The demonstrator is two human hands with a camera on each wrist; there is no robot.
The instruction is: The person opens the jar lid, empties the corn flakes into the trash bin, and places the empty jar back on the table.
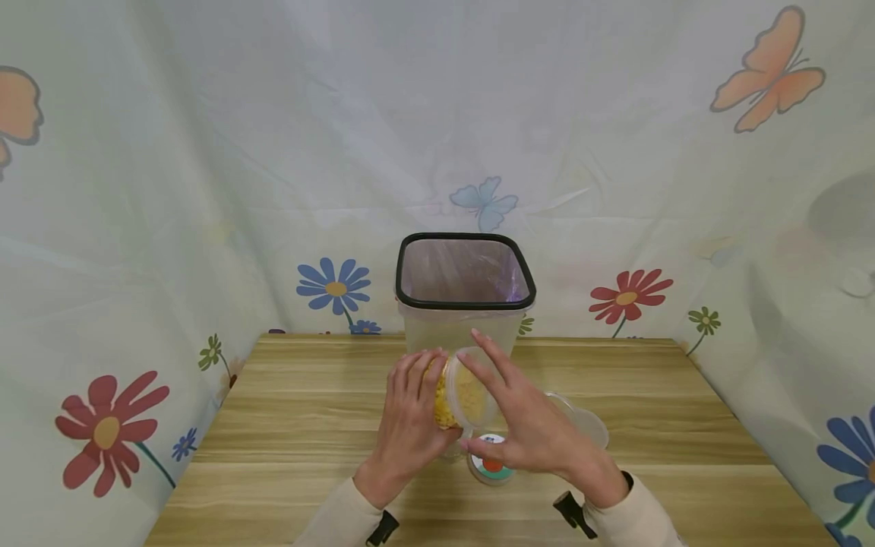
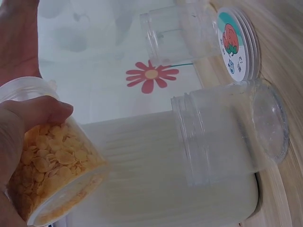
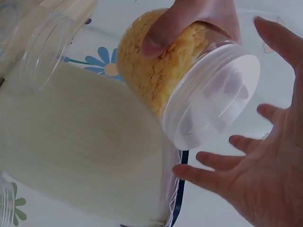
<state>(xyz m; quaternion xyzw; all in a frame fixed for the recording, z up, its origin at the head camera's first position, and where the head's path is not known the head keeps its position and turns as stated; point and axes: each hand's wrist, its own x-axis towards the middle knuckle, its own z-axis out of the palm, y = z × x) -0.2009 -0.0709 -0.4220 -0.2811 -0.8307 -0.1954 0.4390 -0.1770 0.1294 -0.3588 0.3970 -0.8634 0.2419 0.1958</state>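
A clear plastic jar of yellow flakes (image 3: 147,78) is tipped onto its side, raised above the table. My left hand (image 1: 410,414) grips it round the body, with the thumb (image 2: 52,109) pressed along its side. A translucent whitish lid (image 3: 215,97) covers the jar's mouth, which faces my right hand. Fingers spread, the right hand (image 1: 540,429) hovers beside that lid, and in the right wrist view a gap shows between them. Under the hands stands an open clear jar (image 2: 222,132), close to a stack of round lids (image 2: 239,45) with a red fruit picture on top.
Behind the hands stands a translucent bin (image 1: 465,323) with a black rim and a thin plastic liner. Another clear jar (image 1: 586,422) is on the wooden table (image 1: 314,403), right of the lid stack. A flower-printed curtain (image 1: 328,137) hangs around the table.
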